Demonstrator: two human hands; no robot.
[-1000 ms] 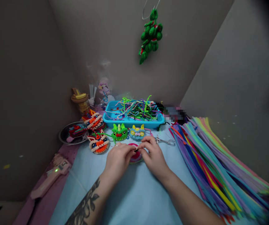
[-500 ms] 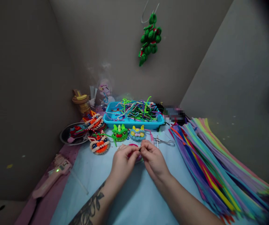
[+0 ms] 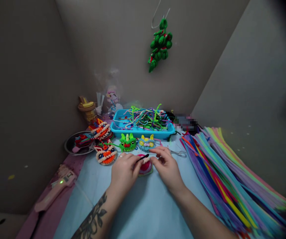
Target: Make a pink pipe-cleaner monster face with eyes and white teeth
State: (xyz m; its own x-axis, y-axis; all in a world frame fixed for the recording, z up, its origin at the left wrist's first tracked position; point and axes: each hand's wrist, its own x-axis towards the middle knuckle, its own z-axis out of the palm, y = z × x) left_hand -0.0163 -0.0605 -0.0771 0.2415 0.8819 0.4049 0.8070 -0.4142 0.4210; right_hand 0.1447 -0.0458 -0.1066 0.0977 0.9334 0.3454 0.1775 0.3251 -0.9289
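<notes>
My left hand (image 3: 125, 170) pinches a short black piece of pipe cleaner (image 3: 144, 157) between thumb and fingers, its free end pointing right. Just right of that end, my right hand (image 3: 167, 167) has its thumb and fingers apart with nothing seen in them. Under the hands on the blue cloth lies a round pink-red piece (image 3: 146, 168) with a pale greenish edge, partly hidden by my fingers. Behind it sit a green animal head (image 3: 127, 142) and a blue-yellow one (image 3: 146, 143), both made of pipe cleaners. An orange-white head (image 3: 106, 154) lies to the left.
A blue tray (image 3: 143, 134) of tangled pipe cleaners stands at the back. Scissors (image 3: 180, 153) lie beyond my right hand. Long bundled pipe cleaners (image 3: 222, 176) cover the right side. A lit glue gun (image 3: 55, 189) and a round dish (image 3: 77, 152) are at left.
My hands were together at the fingertips and have parted. The right hand has opened away from the black piece, which shows in the left hand. More of the pink-red piece is visible.
</notes>
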